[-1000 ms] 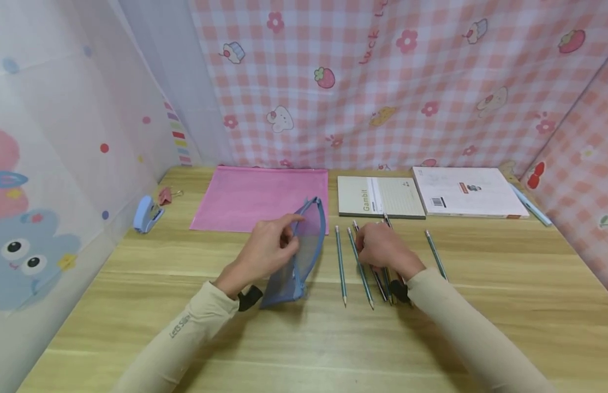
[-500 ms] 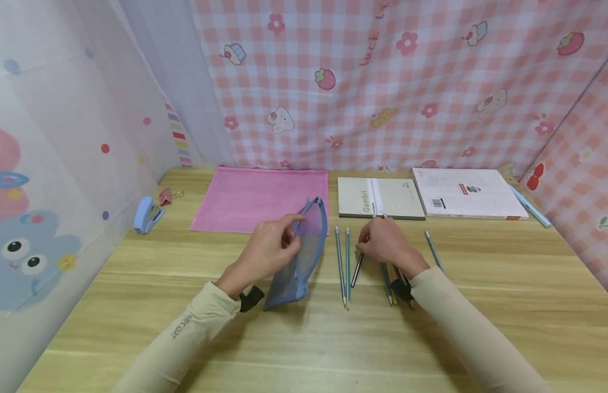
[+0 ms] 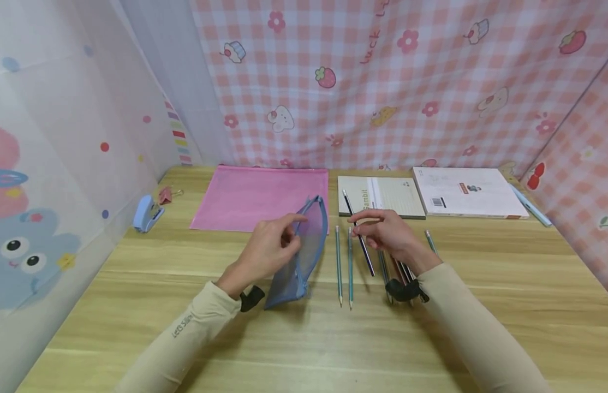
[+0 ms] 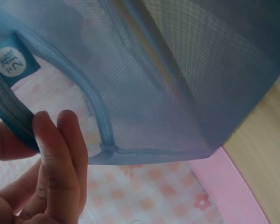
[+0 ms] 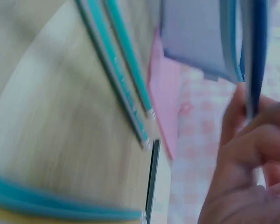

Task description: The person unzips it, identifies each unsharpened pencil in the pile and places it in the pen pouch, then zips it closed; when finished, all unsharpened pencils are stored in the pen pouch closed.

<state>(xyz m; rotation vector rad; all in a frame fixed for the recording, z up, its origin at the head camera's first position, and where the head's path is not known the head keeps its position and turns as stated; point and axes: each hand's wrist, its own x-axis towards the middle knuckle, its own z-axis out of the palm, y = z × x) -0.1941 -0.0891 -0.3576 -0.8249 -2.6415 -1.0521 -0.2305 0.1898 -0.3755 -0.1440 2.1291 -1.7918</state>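
gripping the rim of a blue mesh pouch [image 3: 286, 284] between thumb and fingers, the person's left hand [image 3: 269, 243] holds it upright on a wood-grain table [image 3: 304, 355], its zipped mouth gaping toward the right, as i follow from a remote desk. across from it, the right hand [image 3: 385, 234] pinches a dark pencil [image 3: 365, 256] in its fingertips; through my right wrist camera the pencil appears raised above the tabletop, slanting, with its upper end seen against a gambit notebook [image 3: 397, 196]. between pouch and right hand, two teal pencils [image 3: 339, 267] lie side by side with points toward the person, while more pencils [image 3: 384, 270] lie partly hidden beneath the right wrist; i cannot tell how many. another teal pencil [image 3: 430, 243] lies to their right, partly behind the forearm. my left wrist view shows a fabric tag [image 4: 11, 60] with a white circle on the pouch's edge, and a yellowish streak behind the mesh, too blurred to identify. behind the pouch is a flat pink pouch [image 3: 255, 199]; a white book [image 3: 476, 191] sits beside the notebook, and a light blue stapler [image 3: 148, 213] stands near a pink binder clip [image 3: 166, 195] at far left.
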